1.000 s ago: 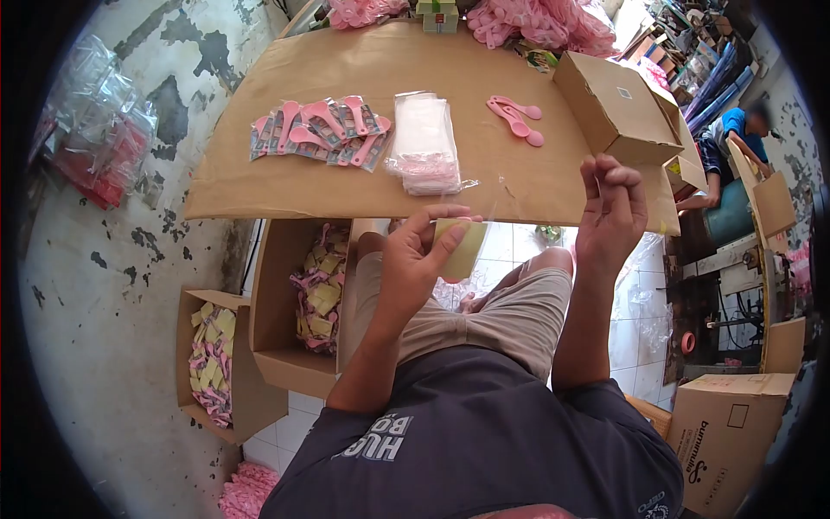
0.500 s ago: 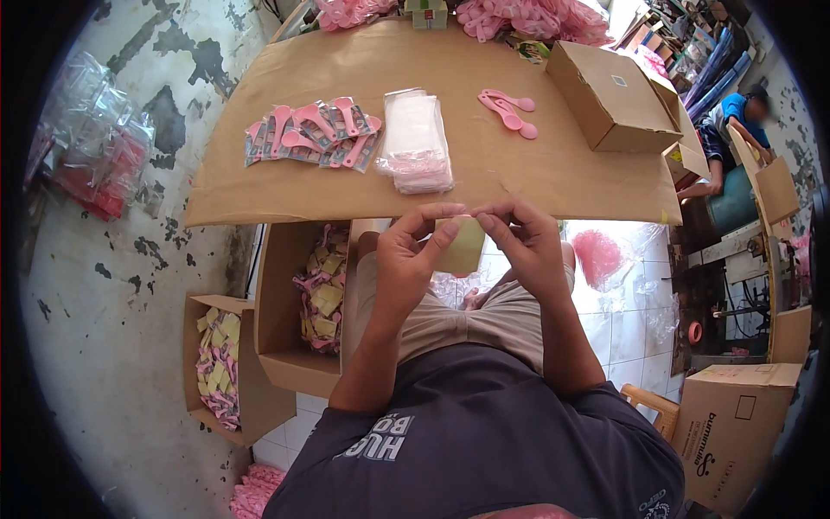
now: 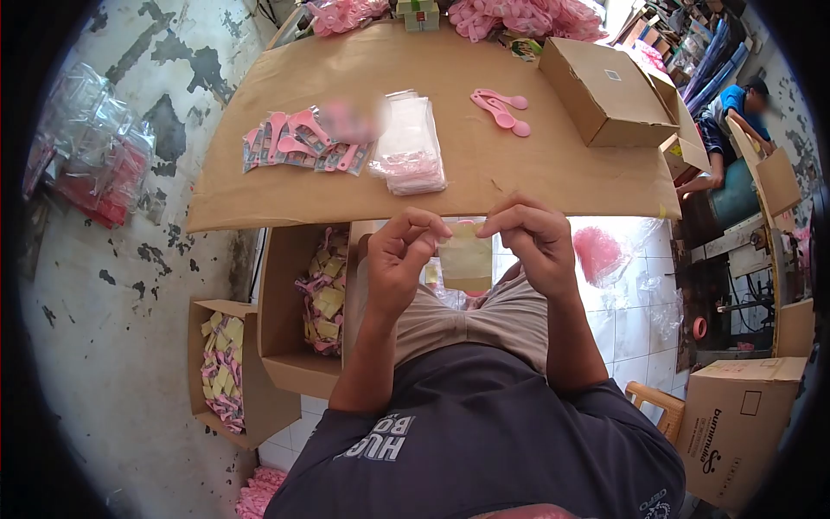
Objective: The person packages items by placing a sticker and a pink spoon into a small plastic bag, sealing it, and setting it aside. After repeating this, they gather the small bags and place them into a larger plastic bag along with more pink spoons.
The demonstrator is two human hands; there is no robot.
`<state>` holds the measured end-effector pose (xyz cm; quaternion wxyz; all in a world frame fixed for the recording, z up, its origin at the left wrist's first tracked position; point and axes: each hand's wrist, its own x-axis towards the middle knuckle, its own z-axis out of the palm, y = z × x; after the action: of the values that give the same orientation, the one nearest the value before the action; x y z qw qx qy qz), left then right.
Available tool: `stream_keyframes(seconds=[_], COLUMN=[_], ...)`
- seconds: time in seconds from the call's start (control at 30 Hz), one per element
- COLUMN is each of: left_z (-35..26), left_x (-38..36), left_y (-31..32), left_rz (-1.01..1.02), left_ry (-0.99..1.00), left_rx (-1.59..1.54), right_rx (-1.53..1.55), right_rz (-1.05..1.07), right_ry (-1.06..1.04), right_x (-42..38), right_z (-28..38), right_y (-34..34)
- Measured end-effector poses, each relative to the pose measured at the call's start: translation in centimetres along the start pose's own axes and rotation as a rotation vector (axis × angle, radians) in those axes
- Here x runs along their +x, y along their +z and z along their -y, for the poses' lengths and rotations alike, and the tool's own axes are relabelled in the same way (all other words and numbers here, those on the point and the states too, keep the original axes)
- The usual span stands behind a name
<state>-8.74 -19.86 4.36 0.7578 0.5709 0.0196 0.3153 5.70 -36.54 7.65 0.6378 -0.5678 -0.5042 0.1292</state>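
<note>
Between my two hands, just off the table's front edge, hangs a flat pale yellow packet (image 3: 467, 264). My left hand (image 3: 405, 259) pinches its upper left corner, fingers closed. At the upper right corner, my right hand (image 3: 538, 249) grips it between thumb and fingertips. Whether anything lies behind or inside the packet is hard to make out. On the table beyond my hands lie a stack of clear plastic bags (image 3: 413, 143), several packed pink spoons (image 3: 290, 138) to its left, and a few loose pink spoons (image 3: 501, 112) to its right.
A cardboard box (image 3: 605, 91) sits at the table's right. Left of my legs stand an open carton (image 3: 298, 370) and a smaller carton (image 3: 268, 411), both holding yellow-and-pink packets. Another person (image 3: 731, 130) works at far right. A tall carton (image 3: 739, 432) stands lower right.
My hands have moved apart, and the yellow packet now hangs spread flat between them; before, they met at its top edge. The view has shifted slightly.
</note>
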Motion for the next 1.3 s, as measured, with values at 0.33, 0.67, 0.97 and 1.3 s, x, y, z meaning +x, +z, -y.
stream_keyframes(seconds=[0.33,0.67,0.97,1.3], left_z=[-2.0,-4.9,-6.7,-5.2], left_x=[-0.1,1.5,11.6,15.9], left_y=[2.4,-3.3,-17.2,-30.5], left_rz=[-0.044,0.023,-0.006,-0.740], left_ry=[-0.062,0.241,0.534,0.090], left_rx=[-0.054,0.550,1.231,1.352], right_rx=[0.228,-0.264,-0.392,-0.326], right_rz=[-0.206,-0.184,-0.110,0.105], right_ry=[0.165,0.221,0.129,-0.039], right_x=[-0.3,0.3,2.3,12.2], right_z=[0.2,-1.7,-1.1,-1.4], right_y=[2.4,0.0,0.1,6.9])
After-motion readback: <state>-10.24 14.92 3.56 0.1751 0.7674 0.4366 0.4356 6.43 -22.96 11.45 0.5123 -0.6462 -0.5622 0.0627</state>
